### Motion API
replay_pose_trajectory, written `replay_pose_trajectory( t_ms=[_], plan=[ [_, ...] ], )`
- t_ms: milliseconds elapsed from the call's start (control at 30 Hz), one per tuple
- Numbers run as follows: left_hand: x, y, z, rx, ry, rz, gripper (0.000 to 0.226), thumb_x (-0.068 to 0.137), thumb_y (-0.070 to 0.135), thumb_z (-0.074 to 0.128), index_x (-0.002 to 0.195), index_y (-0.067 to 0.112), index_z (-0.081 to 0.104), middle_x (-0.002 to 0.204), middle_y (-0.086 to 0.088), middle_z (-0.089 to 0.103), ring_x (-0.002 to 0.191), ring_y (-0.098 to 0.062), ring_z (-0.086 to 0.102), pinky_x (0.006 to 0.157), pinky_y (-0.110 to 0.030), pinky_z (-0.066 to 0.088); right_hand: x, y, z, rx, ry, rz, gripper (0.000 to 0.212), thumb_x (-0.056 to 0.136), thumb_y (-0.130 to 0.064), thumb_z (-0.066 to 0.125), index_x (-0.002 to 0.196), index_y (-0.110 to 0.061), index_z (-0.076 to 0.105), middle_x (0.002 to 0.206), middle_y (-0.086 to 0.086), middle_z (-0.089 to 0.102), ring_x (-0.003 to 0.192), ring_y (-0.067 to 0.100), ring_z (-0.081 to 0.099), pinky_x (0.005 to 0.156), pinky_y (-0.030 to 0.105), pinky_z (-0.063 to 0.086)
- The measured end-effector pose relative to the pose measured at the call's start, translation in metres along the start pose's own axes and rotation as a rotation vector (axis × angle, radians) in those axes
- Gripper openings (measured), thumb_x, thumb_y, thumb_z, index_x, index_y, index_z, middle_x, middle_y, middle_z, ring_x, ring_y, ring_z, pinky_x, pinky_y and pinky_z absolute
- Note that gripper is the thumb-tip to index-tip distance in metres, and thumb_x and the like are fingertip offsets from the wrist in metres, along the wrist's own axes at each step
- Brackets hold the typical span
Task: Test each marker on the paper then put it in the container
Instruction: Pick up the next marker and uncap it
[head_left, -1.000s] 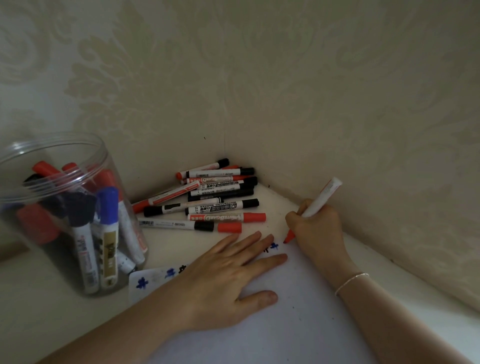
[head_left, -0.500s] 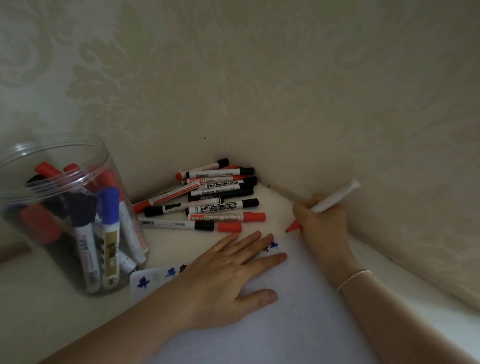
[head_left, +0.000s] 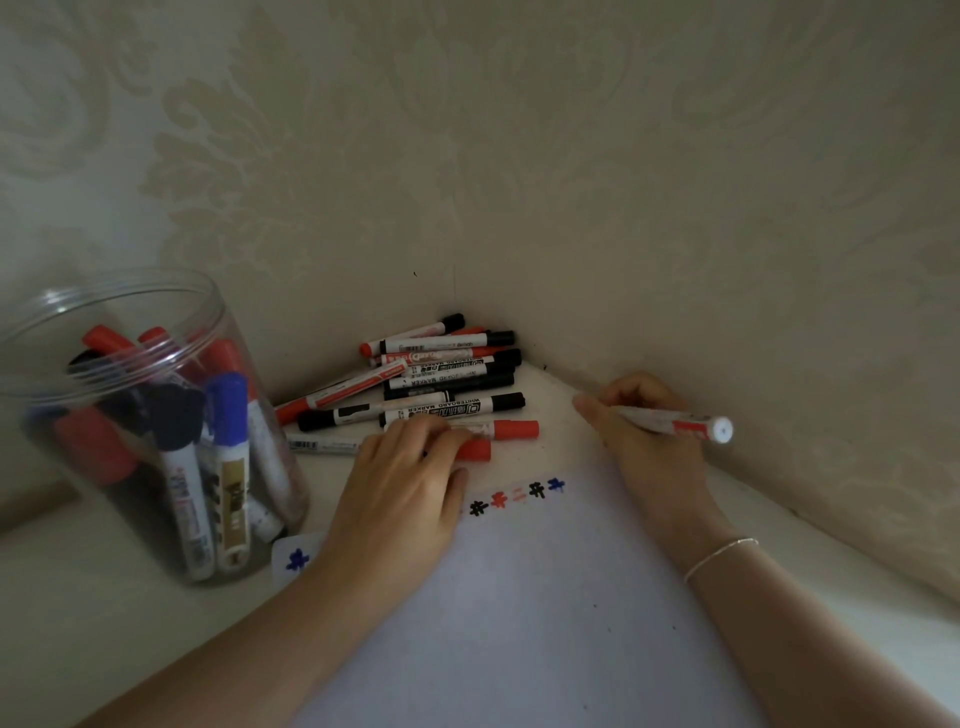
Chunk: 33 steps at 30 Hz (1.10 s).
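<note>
Nearest, the paper (head_left: 545, 597) is lying flat on the table (head_left: 104, 623), carrying a row of small test marks (head_left: 519, 496) in blue, black and red along its far edge, plus one blue mark at the left corner. So several markers are already tested.

Left, the clear container (head_left: 156, 426) is standing just beside the paper's corner, holding a good batch of finished markers: red, blue and black caps showing.

The left hand (head_left: 405, 483) is reaching past the paper edge onto the nearest markers of the pile, fingers curled over a red-capped one; grip looking closed on it, though the fingertips are hiding the contact, so possibly just touching.

The right hand (head_left: 644, 441) is gripping a red marker (head_left: 675, 422) firmly, fingers wrapped round the barrel, white butt end pointing right toward the wall, tip hidden in the hand. It is off the paper, near the wall.

Farthest, the marker pile (head_left: 441, 379) is sitting in the corner, about a dozen pieces untested.

Judgement: roughly half done; the held marker needs binning, the pile is waiting.
</note>
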<state>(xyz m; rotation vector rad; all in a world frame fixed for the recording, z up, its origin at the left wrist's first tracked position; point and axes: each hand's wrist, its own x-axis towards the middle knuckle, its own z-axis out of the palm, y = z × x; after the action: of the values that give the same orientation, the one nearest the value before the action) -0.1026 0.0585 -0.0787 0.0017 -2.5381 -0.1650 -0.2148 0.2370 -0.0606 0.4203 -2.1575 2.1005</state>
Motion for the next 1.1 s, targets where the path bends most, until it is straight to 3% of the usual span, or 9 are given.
replay_pose_trajectory(
  t_ms=[167, 333, 433, 533, 667, 800, 867, 1000, 1100],
  plan=[
    [0.0, 0.001, 0.0, -0.003, -0.036, -0.058, 0.028, 0.076, 0.014, 0.074, 0.103, 0.009, 0.068, 0.093, -0.006, 0.059, 0.079, -0.024, 0.06, 0.07, -0.034, 0.045, 0.0, 0.001, 0.001, 0.03, 0.008, 0.062, 0.042, 0.091, -0.023, 0.063, 0.057, -0.009, 0.041, 0.046, -0.011, 0.04, 0.045, 0.001, 0.037, 0.048, 0.011, 0.032],
    [-0.001, 0.001, -0.003, 0.029, -0.066, -0.078, 0.017, 0.078, 0.021, 0.073, 0.093, 0.015, 0.069, 0.091, -0.002, 0.058, 0.081, -0.022, 0.058, 0.072, -0.033, 0.04, -0.001, -0.005, 0.002, 0.034, 0.035, 0.078, 0.04, 0.091, -0.03, 0.061, 0.065, -0.004, 0.048, 0.047, 0.0, 0.044, 0.042, 0.007, 0.04, 0.043, 0.015, 0.033],
    [0.001, 0.001, -0.005, 0.039, -0.047, -0.041, 0.012, 0.086, 0.025, 0.059, 0.094, 0.019, 0.066, 0.094, 0.002, 0.061, 0.088, -0.02, 0.055, 0.076, -0.03, 0.031, -0.001, -0.008, 0.002, 0.007, 0.041, 0.103, 0.046, 0.09, -0.039, 0.06, 0.064, -0.002, 0.051, 0.042, -0.004, 0.047, 0.042, 0.01, 0.044, 0.041, 0.015, 0.035],
    [0.003, 0.01, -0.014, -0.047, -0.07, 0.023, 0.023, 0.088, 0.029, 0.043, 0.096, 0.018, 0.061, 0.093, 0.005, 0.063, 0.088, -0.015, 0.052, 0.076, -0.028, 0.031, -0.002, -0.009, 0.002, 0.002, 0.025, 0.114, 0.054, 0.091, -0.045, 0.057, 0.064, 0.002, 0.053, 0.044, -0.001, 0.05, 0.038, 0.01, 0.04, 0.039, 0.016, 0.034],
    [-0.004, 0.03, -0.022, -0.296, -0.271, 0.077, 0.024, 0.093, 0.037, 0.041, 0.107, 0.023, 0.054, 0.102, 0.01, 0.06, 0.092, -0.007, 0.055, 0.081, -0.026, 0.045, -0.001, -0.008, 0.002, 0.043, 0.012, 0.111, 0.05, 0.09, -0.04, 0.06, 0.068, 0.005, 0.054, 0.045, 0.0, 0.053, 0.036, 0.009, 0.041, 0.039, 0.016, 0.034],
    [-0.005, 0.038, -0.02, -0.425, -0.448, 0.155, 0.022, 0.101, 0.034, 0.038, 0.121, 0.029, 0.045, 0.133, 0.019, 0.047, 0.118, 0.003, 0.044, 0.095, -0.013, 0.034, 0.002, -0.005, 0.0, 0.088, -0.046, 0.105, 0.036, 0.085, -0.02, 0.07, 0.068, 0.007, 0.053, 0.045, -0.001, 0.052, 0.041, 0.009, 0.046, 0.042, 0.018, 0.037],
    [-0.003, 0.038, -0.019, -0.438, -0.473, 0.183, 0.023, 0.101, 0.034, 0.036, 0.122, 0.029, 0.045, 0.136, 0.017, 0.046, 0.121, 0.002, 0.042, 0.097, -0.013, 0.031, 0.004, -0.004, -0.001, 0.078, -0.111, 0.096, 0.03, 0.082, -0.012, 0.072, 0.063, -0.001, 0.051, 0.045, -0.006, 0.05, 0.042, 0.004, 0.043, 0.045, 0.015, 0.036],
    [-0.002, 0.036, -0.017, -0.382, -0.468, 0.239, 0.028, 0.101, 0.037, 0.033, 0.125, 0.029, 0.043, 0.137, 0.016, 0.047, 0.122, 0.0, 0.042, 0.1, -0.014, 0.03, 0.009, -0.008, -0.003, 0.102, -0.143, 0.173, 0.047, 0.087, -0.018, 0.065, 0.045, -0.013, 0.046, 0.044, -0.004, 0.045, 0.04, 0.005, 0.038, 0.044, 0.016, 0.032],
    [-0.002, 0.036, -0.017, -0.325, -0.484, 0.262, 0.039, 0.098, 0.04, 0.028, 0.129, 0.026, 0.045, 0.138, 0.013, 0.048, 0.122, -0.001, 0.044, 0.101, -0.01, 0.026, 0.01, -0.012, -0.005, 0.138, -0.199, 0.199, 0.035, 0.089, -0.012, 0.062, 0.058, -0.004, 0.048, 0.048, 0.005, 0.05, 0.039, 0.012, 0.042, 0.04, 0.02, 0.035]
  ],
)
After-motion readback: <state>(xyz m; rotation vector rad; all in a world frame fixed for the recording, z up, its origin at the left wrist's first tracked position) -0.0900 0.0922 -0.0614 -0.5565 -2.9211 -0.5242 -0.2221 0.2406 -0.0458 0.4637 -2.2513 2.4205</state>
